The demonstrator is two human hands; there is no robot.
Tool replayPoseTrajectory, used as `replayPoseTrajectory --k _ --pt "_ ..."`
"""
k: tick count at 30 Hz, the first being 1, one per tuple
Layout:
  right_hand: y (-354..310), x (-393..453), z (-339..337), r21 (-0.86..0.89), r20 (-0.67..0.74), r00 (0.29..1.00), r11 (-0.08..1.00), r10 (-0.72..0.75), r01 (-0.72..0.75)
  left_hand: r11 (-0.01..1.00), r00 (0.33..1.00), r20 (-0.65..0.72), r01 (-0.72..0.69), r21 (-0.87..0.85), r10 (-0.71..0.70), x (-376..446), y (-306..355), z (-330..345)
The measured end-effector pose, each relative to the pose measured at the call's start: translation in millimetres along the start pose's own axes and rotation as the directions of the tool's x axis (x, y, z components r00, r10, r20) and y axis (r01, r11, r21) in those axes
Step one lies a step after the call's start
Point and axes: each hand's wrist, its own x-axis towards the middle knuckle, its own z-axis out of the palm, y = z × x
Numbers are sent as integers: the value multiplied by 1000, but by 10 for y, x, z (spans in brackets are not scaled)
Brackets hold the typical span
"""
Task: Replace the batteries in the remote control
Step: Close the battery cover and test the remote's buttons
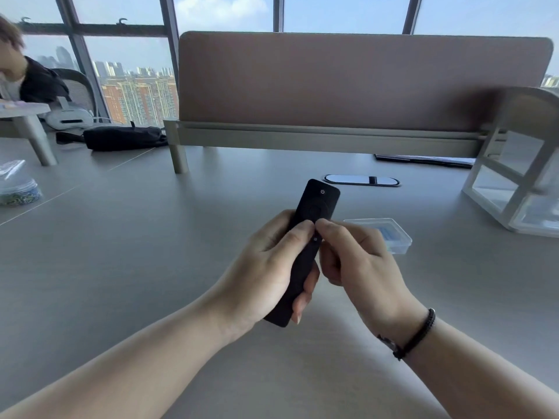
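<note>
Bare desk (151,267) around hands, remote (314,207), plastic box (396,237).

- One black remote control (314,225), buttons up
- Two bare hands: left hand (266,267), right hand (360,261)
- One clear plastic box (396,237) on the table (121,252)
- One black wristband (419,332)
- One desk divider (348,83)
- One black bag (124,137)
- One white shelf rack (514,176)
- One clear bag (16,184) at far left

Pretty bright daylight here, pouring in from the windows (136,55) at 12 o'clock. We get soft shadows under the forearms on the desk (121,252), fisheye bending toward 3 and 9 o'clock, and motion blur at the edges.
</note>
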Motion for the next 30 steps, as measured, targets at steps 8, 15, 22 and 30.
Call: replayPoseTrajectory --k 8,15,22,30 --pt "43 20 -23 165 -77 990 981 118 -104 999 989 146 24 -26 -20 -31 6 -3" --pt "39 51 -28 135 -101 983 981 153 -139 998 992 122 32 59 -39 -54 -2 4" --pt "23 48 -27 101 -62 990 987 129 -122 994 996 81 21 103 -30 -45 0 7" --pt "45 37 -20 68 -87 990 992 109 -103 996 996 92 10 94 -18 -46 6 -8"
